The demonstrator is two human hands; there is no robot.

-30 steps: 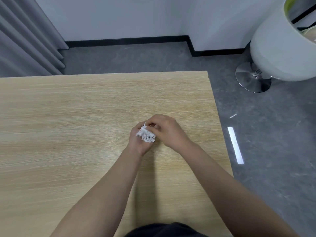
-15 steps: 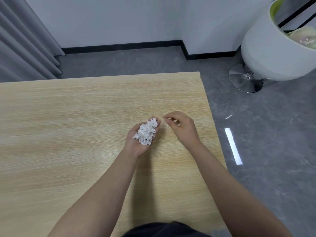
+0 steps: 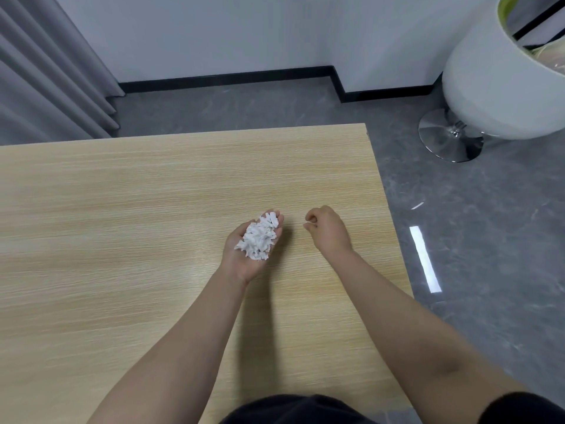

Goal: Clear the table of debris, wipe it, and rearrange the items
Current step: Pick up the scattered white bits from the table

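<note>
Both forearms enter from the lower frame. Left hand (image 3: 249,252), centre frame: palm up, fingers relaxed into a shallow cup carrying the paper scraps (image 3: 258,238), probably so none spill. Right hand (image 3: 327,229), just to its right: palm down, fingers curled; cannot tell whether it pinches anything. Table (image 3: 122,194) beneath; white chair (image 3: 495,87) upper right.

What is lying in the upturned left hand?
A heap of white paper scraps fills the left hand, covering most of the palm; anything beneath the heap is hidden.
</note>
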